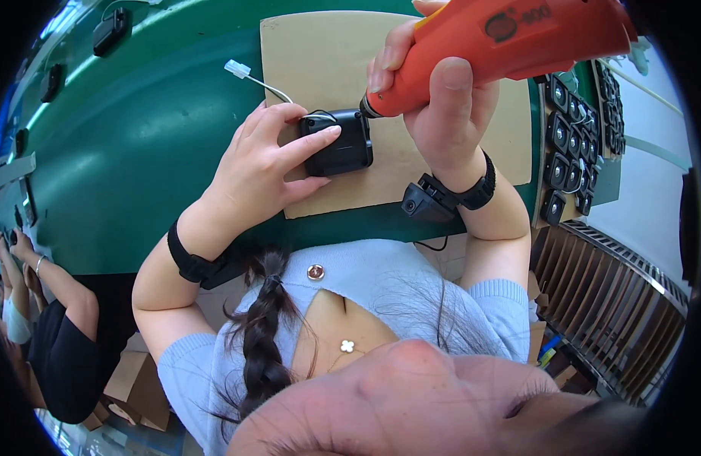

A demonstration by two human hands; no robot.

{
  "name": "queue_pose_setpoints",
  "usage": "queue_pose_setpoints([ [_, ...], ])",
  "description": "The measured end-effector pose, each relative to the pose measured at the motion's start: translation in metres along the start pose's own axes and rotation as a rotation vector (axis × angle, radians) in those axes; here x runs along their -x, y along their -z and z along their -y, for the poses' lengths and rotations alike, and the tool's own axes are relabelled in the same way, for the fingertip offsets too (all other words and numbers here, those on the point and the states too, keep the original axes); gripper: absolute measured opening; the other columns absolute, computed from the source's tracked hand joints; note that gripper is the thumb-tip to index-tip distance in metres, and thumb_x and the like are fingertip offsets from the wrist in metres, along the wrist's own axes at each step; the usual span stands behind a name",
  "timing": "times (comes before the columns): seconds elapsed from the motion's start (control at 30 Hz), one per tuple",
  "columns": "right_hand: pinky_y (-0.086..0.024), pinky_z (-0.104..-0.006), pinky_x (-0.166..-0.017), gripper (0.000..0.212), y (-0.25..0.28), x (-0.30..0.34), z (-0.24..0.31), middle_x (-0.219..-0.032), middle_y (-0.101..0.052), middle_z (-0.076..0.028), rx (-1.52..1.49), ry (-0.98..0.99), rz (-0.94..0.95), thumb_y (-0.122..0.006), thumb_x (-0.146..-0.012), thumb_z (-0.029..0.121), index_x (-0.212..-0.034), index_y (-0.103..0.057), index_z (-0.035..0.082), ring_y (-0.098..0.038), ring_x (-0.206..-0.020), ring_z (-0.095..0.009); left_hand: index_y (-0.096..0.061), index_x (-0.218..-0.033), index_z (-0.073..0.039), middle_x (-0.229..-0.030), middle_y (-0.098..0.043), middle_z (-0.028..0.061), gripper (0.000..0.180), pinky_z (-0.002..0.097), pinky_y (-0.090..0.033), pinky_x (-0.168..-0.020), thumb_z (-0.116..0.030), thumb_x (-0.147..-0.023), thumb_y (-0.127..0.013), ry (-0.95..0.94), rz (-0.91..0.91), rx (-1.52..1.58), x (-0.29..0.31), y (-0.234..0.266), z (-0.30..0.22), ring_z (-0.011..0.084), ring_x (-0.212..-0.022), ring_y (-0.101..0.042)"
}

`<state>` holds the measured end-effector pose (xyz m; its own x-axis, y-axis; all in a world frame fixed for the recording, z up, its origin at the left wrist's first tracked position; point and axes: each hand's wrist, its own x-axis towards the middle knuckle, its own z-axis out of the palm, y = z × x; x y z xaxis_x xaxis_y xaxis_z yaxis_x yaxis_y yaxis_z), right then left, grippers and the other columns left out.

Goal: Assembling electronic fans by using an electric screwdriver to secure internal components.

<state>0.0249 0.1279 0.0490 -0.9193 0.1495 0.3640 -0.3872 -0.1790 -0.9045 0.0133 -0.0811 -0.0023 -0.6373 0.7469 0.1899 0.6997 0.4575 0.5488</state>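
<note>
A small black plastic case (343, 148) lies on a sheet of brown cardboard (320, 53). My left hand (271, 152) grips it, with a finger stretched across its top and the thumb along its near side. From its far left corner runs a white cable that ends in a clear plug (237, 69). My right hand (449, 106) is wrapped round a red electric screwdriver (479, 45), held tilted. Its tip meets the case at the far right corner; whether a screw sits there is too small to tell.
At the right, several black speaker-like units (567, 137) stand in rows on a board. Black devices (110, 32) lie along the green table (161, 152) at the far left. Another person's arm (66, 285) reaches in at the left. A slatted rack (601, 296) stands at lower right.
</note>
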Motion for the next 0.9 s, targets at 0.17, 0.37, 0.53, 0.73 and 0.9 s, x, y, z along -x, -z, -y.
queue_pose_setpoints([
  [0.17,-0.050,-0.0247,-0.062,0.066,0.004,0.002,-0.003,-0.086,-0.059,-0.011,0.062,-0.037,-0.024,-0.064,-0.091,0.045,-0.130,-0.039,-0.002,-0.059,-0.069,-0.014,-0.064,-0.122,-0.022,-0.127,-0.051,0.0100,0.061,0.0483,-0.040,-0.104,-0.021,-0.064,-0.083,-0.026,-0.026,0.014,-0.002,-0.001,0.000,0.0310,-0.116,-0.052],
  [0.37,-0.051,-0.0235,-0.063,0.055,-0.002,0.003,-0.008,-0.090,-0.058,-0.010,0.002,0.037,-0.016,-0.072,-0.085,0.020,-0.126,-0.041,0.000,-0.060,-0.071,-0.014,-0.064,-0.121,-0.021,-0.126,-0.053,0.0092,0.060,0.0524,-0.039,-0.105,-0.021,-0.064,-0.083,-0.038,-0.021,0.022,-0.002,-0.002,0.002,0.0295,-0.117,-0.053],
  [0.53,-0.052,-0.0229,-0.063,0.055,-0.009,0.001,-0.009,-0.101,-0.055,-0.008,-0.004,0.060,-0.069,-0.069,-0.078,-0.004,-0.124,-0.041,0.002,-0.061,-0.073,-0.013,-0.065,-0.120,-0.021,-0.122,-0.055,0.0086,0.060,0.0528,-0.039,-0.105,-0.022,-0.063,-0.084,-0.054,-0.054,0.020,0.000,-0.006,0.003,0.0286,-0.115,-0.054],
  [0.73,-0.053,-0.0245,-0.067,0.025,0.006,-0.009,-0.036,-0.088,-0.067,-0.007,0.289,0.294,0.050,-0.073,-0.079,0.009,-0.101,-0.062,0.002,-0.065,-0.074,-0.014,-0.066,-0.119,-0.021,-0.119,-0.056,0.0086,0.059,0.0525,-0.039,-0.105,-0.024,-0.063,-0.083,-0.048,-0.087,0.014,-0.002,-0.012,0.003,0.0282,-0.113,-0.055],
  [0.9,-0.053,-0.0240,-0.064,0.046,0.004,-0.002,-0.022,-0.096,-0.058,-0.006,0.278,0.182,0.128,-0.067,-0.078,-0.004,-0.118,-0.046,0.003,-0.062,-0.075,-0.013,-0.066,-0.118,-0.020,-0.118,-0.056,0.0090,0.057,0.0521,-0.039,-0.105,-0.025,-0.063,-0.083,-0.069,-0.122,0.022,-0.005,-0.016,0.007,0.0284,-0.113,-0.055],
])
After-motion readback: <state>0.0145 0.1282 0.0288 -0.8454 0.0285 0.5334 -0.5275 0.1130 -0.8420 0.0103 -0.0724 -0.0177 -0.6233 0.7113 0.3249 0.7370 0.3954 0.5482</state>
